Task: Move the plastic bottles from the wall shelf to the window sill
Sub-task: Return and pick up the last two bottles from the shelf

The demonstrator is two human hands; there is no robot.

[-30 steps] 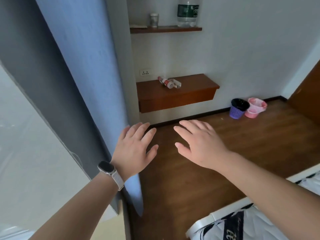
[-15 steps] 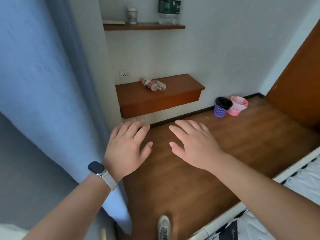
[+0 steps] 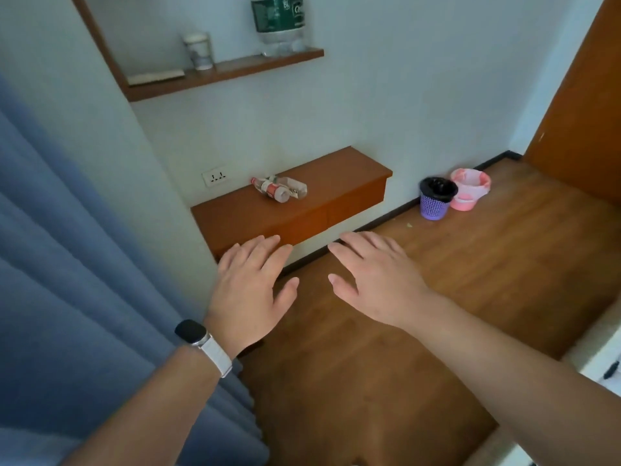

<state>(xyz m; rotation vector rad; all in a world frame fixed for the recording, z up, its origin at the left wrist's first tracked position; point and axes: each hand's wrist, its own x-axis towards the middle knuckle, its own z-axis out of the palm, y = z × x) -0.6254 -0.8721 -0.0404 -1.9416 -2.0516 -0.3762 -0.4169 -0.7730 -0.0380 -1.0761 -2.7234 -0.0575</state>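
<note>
Clear plastic bottles look light and crushable, so we'd grasp mid-body; our left hand and right hand spread empty

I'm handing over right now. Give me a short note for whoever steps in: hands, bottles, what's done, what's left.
Left hand and right hand: both open, empty, held out palm down above the floor.
Large bottle stands upright on the upper wall shelf.
Two small bottles lie on their sides on the lower shelf.
Done: nothing visibly moved.
Left: carry all the bottles to the window sill, which is out of view.
</note>
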